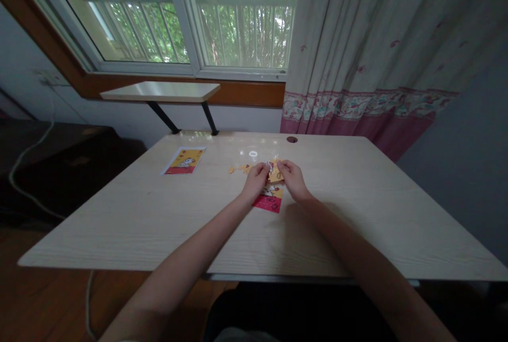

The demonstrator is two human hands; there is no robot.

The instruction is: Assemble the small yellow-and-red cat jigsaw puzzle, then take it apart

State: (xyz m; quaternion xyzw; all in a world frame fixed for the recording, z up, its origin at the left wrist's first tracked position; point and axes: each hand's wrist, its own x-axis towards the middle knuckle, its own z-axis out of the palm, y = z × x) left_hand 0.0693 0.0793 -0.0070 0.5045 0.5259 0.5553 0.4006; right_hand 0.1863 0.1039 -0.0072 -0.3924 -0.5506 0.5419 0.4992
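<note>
Between my two hands is a joined yellow section of a jigsaw puzzle (274, 173), raised a little off the table. My left hand (256, 179) pinches its left edge, and my right hand (292, 177) pinches its right edge. Just below on the table lies another joined part of the puzzle, a red and yellow section (270, 202) with a white figure, partly hidden by my left hand. Several loose yellow puzzle pieces (232, 170) lie to the left of my hands. Further left rests a picture sheet (184, 162) in the same yellow and red, with a white figure.
The pale wooden table (135, 225) reaches to the wall under the window. A small raised shelf (161, 91) on black legs stands at its back left. A round cable hole (292, 140) is near the back edge. A patterned curtain (357, 66) hangs behind on the right.
</note>
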